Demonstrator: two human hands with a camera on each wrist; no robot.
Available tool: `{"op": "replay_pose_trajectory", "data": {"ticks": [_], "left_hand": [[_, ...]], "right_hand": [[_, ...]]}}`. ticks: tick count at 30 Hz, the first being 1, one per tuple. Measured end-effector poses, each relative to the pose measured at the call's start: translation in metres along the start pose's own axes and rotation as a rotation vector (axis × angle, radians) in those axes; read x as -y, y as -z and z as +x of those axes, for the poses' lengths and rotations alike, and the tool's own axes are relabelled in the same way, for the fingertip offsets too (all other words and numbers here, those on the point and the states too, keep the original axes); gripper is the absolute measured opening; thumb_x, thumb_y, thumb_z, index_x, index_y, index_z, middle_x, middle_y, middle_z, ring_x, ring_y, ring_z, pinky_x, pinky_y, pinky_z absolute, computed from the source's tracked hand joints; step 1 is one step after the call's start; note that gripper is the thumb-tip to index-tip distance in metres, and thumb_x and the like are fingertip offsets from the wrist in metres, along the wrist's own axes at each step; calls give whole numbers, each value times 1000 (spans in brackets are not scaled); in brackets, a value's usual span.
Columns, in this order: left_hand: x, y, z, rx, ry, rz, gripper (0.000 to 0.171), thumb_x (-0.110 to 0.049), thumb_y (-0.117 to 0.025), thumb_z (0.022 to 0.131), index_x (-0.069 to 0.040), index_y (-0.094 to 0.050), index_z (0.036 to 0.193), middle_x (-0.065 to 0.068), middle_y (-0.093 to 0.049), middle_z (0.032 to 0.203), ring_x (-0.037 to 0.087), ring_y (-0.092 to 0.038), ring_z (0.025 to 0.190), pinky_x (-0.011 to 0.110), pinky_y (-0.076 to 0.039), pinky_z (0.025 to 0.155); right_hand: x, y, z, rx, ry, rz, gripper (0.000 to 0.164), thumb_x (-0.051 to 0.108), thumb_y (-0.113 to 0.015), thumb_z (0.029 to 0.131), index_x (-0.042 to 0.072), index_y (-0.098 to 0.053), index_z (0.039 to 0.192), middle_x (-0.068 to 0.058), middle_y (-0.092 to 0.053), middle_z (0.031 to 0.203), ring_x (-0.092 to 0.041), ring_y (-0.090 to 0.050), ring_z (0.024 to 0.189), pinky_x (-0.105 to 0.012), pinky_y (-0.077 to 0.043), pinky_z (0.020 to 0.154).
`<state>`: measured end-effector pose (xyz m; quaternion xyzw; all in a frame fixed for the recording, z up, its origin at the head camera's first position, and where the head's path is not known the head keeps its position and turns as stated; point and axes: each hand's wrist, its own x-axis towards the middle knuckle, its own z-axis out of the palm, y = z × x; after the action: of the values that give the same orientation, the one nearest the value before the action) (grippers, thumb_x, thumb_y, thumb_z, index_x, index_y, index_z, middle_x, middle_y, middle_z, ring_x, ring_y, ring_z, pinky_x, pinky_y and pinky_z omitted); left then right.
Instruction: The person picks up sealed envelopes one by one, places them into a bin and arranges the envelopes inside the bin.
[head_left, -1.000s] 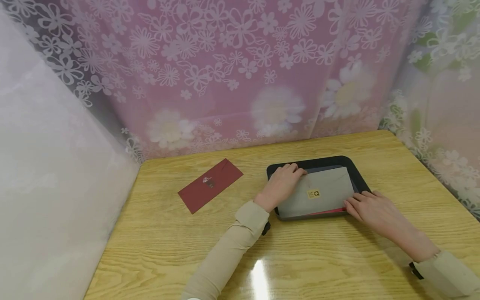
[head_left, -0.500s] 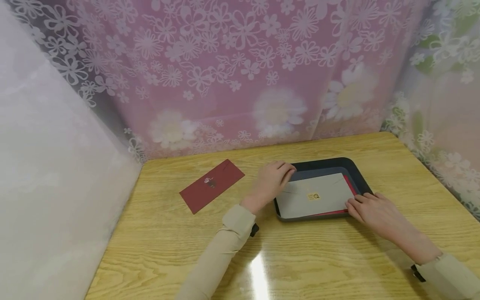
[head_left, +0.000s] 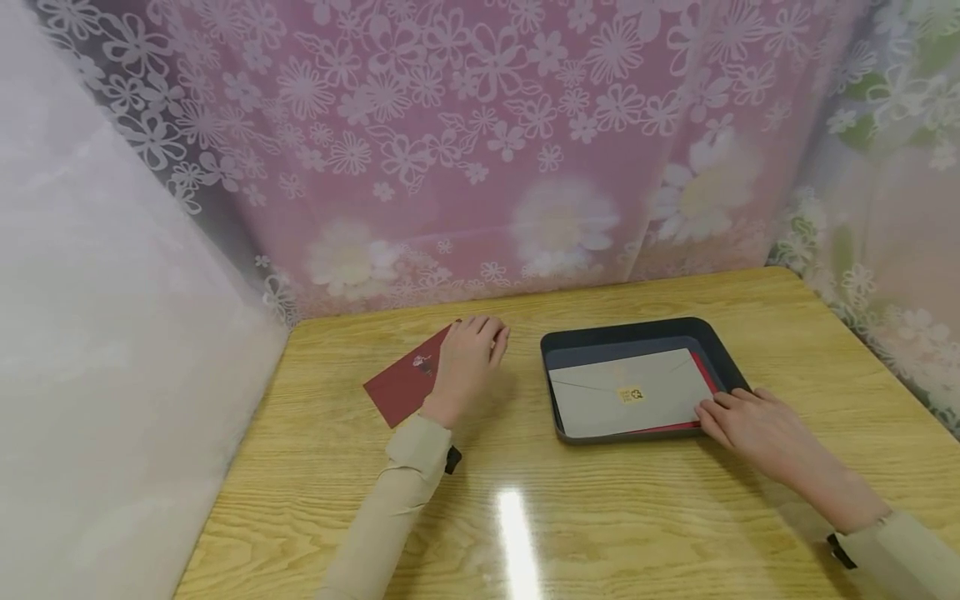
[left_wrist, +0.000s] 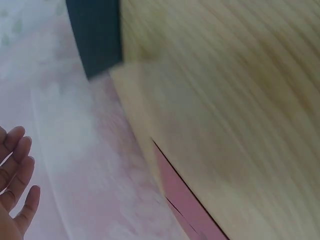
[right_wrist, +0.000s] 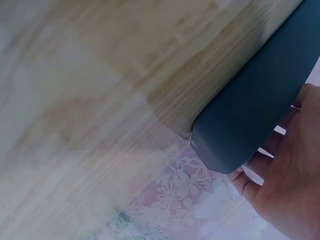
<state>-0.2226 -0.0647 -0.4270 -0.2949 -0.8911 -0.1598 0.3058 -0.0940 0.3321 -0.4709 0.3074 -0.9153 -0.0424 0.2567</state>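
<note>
In the head view my left hand [head_left: 465,362] hovers over the right part of a dark red envelope [head_left: 401,390] lying aslant on the table; its fingers are loosely bent and hold nothing. The left wrist view has that hand [left_wrist: 17,177] apart from the red envelope [left_wrist: 192,205]. To the right stands a black rectangular tray [head_left: 618,335]. Inside it a grey envelope [head_left: 592,408] with a gold label covers most of a brighter red envelope [head_left: 703,372]. My right hand [head_left: 765,437] grips the tray's near right corner, fingers bent at the rim.
The wooden table [head_left: 600,508] extends around the tray and the red envelope. Flowered pink cloth [head_left: 450,167] rises behind its far edge, a pale sheet [head_left: 112,333] on the left and more flowered cloth [head_left: 892,275] on the right.
My left hand has left the envelopes in the tray and moved left, over the dark red envelope. The right hand stays at the tray's corner.
</note>
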Motion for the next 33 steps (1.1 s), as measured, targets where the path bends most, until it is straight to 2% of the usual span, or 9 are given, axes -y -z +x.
{"op": "replay_pose_trajectory", "data": {"ticks": [7,10,16,19,23,26,28,33], "left_hand": [[54,3,-21,55,112,40,20,-22,-58,105,-9,-72,103,6,-72,99,26,-65,93,41,-54,83],[76,6,-31,91,165,74,21,-21,-59,105,-6,-73,104,10,-73,101,29,-66,94,43,-54,88],[108,12,-47,194,285,102,20,-19,-60,104,-4,-74,106,13,-73,103,32,-65,101,46,-51,96],[116,17,-54,248,343,117,19,-20,-63,102,-5,-75,107,14,-72,104,34,-64,102,49,-51,93],[121,24,-61,356,412,135,24,-28,-66,101,-8,-73,111,16,-70,111,37,-62,108,54,-50,94],[122,29,-65,452,451,134,37,-39,-67,98,-8,-69,119,19,-65,117,40,-59,113,57,-49,96],[123,31,-67,500,469,126,48,-45,-69,95,-7,-66,123,21,-61,120,42,-58,113,59,-49,95],[123,33,-67,556,480,130,65,-53,-74,87,-3,-62,127,24,-58,116,43,-59,109,59,-51,89]], "right_hand": [[0,1,-1,22,18,-16,85,48,2,108,8,-71,91,-4,-65,82,-29,-59,72,-44,-48,59],[0,2,-1,29,20,-20,86,47,3,108,8,-71,93,-4,-66,84,-29,-60,74,-45,-49,60],[1,2,-1,27,1,-5,78,48,-5,110,9,-70,91,-2,-63,81,-27,-58,72,-44,-48,60],[1,3,0,16,-5,2,77,49,-6,110,10,-69,89,-1,-62,79,-26,-57,71,-43,-47,59],[2,3,-1,19,-6,1,72,48,-12,111,10,-69,88,-1,-61,79,-26,-58,71,-42,-47,59],[1,3,-1,28,-13,4,68,48,-17,111,11,-69,89,-1,-62,79,-26,-58,72,-43,-48,60],[1,3,0,30,-17,2,70,49,-15,111,11,-69,89,-1,-62,80,-26,-58,73,-43,-48,60],[1,2,0,14,-15,2,77,50,-7,110,11,-69,87,0,-61,78,-26,-57,71,-42,-47,59]]}}
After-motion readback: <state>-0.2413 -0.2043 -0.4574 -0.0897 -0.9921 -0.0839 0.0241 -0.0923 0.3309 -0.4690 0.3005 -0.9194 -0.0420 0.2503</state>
